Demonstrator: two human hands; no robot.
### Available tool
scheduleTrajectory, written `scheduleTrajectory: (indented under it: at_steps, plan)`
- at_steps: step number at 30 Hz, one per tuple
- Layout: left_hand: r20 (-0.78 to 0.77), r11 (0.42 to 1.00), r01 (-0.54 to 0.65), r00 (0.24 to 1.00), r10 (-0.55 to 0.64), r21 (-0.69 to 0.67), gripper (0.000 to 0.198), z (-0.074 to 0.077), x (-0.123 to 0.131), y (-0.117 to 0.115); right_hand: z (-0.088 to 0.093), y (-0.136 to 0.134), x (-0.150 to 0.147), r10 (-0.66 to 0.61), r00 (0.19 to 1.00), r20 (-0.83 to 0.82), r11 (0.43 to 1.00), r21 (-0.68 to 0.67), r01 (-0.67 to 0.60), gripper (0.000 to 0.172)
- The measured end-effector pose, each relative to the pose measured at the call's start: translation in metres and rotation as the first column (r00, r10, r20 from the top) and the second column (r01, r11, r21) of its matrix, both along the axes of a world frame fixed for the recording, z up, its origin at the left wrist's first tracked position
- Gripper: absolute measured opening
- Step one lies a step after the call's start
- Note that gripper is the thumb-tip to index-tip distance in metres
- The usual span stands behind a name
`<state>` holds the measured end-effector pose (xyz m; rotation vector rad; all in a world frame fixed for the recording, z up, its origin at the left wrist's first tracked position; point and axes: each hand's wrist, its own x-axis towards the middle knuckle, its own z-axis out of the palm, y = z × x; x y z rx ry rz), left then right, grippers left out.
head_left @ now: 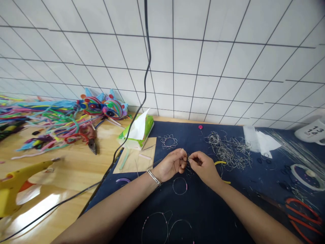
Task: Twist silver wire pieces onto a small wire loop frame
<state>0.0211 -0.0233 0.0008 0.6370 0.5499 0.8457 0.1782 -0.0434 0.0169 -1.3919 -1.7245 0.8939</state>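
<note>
Both my hands meet over the dark blue cloth. My left hand, with a silver bangle on its wrist, pinches a thin piece of silver wire. My right hand pinches the same wire from the other side, fingers closed. A small wire ring lies just below the hands. A flower-shaped wire piece lies beyond my left hand. Two larger wire loops lie near the bottom edge, between my forearms.
A tangle of silver wire lies right of the hands. Red-handled scissors are at far right, a yellow glue gun at far left. Tissue pack, pliers, coloured pipe cleaners and a black cable are on the wooden table.
</note>
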Motion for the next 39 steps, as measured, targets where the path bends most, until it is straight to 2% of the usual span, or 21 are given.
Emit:
scheduleTrajectory:
  at_steps: [8,14,24,33,39]
  plan:
    - [-0.124,0.999,0.01,0.992,-0.003,0.05,0.019,0.002,0.0,-0.001,-0.002,0.002,0.007,0.046,0.995,-0.086,0.991,-0.118,-0.056,0.015]
    - [-0.207,0.993,0.06,0.978,-0.039,0.099,0.016,0.004,-0.003,0.0,-0.006,0.004,0.009,0.069,0.994,-0.087,0.988,-0.134,-0.08,0.013]
    - [-0.206,0.994,0.038,0.978,-0.015,0.105,0.017,0.001,-0.003,0.002,-0.01,0.004,0.012,0.084,0.985,-0.15,0.975,-0.19,-0.112,0.016]
    - [-0.26,0.989,0.043,0.966,-0.004,0.143,0.019,0.0,-0.004,0.002,-0.006,0.004,0.013,0.041,0.938,-0.344,0.962,-0.239,-0.13,0.013]
    - [-0.304,0.981,0.01,0.951,0.05,0.191,0.02,0.001,-0.004,0.003,-0.007,0.003,0.013,0.022,0.906,-0.422,0.957,-0.253,-0.141,0.011]
